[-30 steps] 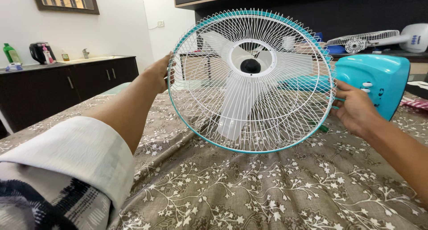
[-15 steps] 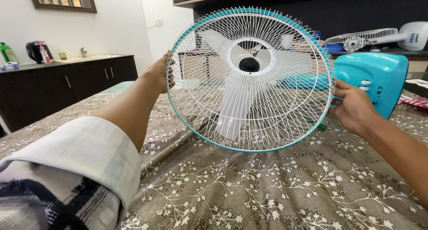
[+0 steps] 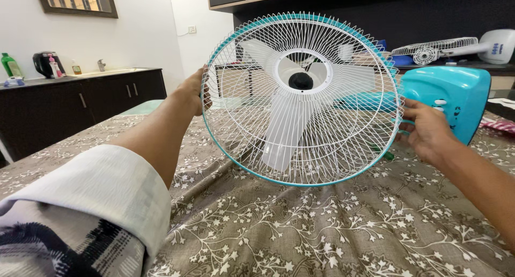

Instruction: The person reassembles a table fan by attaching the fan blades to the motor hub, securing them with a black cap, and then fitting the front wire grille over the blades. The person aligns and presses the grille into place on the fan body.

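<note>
Head view, item: a table fan with white wire cage, teal rim band and three pale blades is being held upright over a bed covered in a brown floral sheet.
Left hand: its grip is clasping the cage's left rim, fingers curling behind the wires, apparently steadying that side.
Right hand: its grip is pinching the right rim, thumb in front and fingers behind, so the cage is facing the wearer squarely.
Lower edge: the rim's bottom is sitting at or just above the sheet; contact cannot be told.
Behind: the fan's teal base is lying just beyond the right hand.
Open room: bare sheet is lying in front and to the left; the base is crowding the right.
Background: a dark counter with sink is standing well apart at left; a second white fan is lying on a far shelf.
</note>
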